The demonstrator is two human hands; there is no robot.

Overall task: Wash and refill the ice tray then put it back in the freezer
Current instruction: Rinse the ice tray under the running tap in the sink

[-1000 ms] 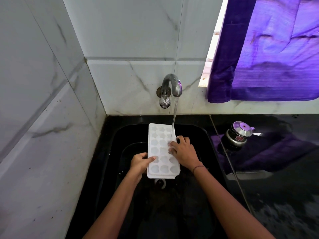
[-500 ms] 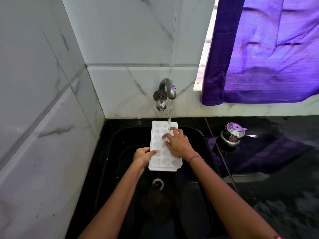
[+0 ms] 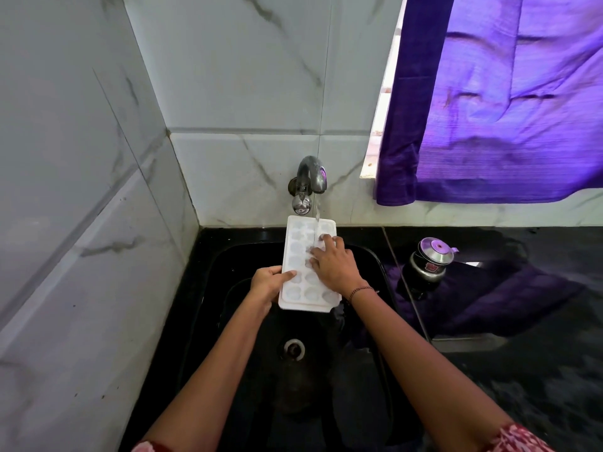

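Note:
A white ice tray [image 3: 298, 256] with rounded cells is held level over the black sink [image 3: 225, 265], under the running metal tap [image 3: 310, 177]. Water falls onto the tray's far right cells. My left hand [image 3: 269, 283] grips the tray's near left edge, thumb on top. My right hand [image 3: 334, 264] lies flat on the tray's right side, fingers spread and pressing into the cells where the stream lands.
The sink drain [image 3: 294, 348] sits below the tray. A small steel pressure cooker [image 3: 427, 261] stands on the black counter to the right. A purple curtain [image 3: 489, 99] hangs over the window above it. Marble-tiled walls close the left and back.
My right hand has slid farther along the tray toward the tap, into the stream. The tray sits a little closer to the back wall. The left grip is unchanged.

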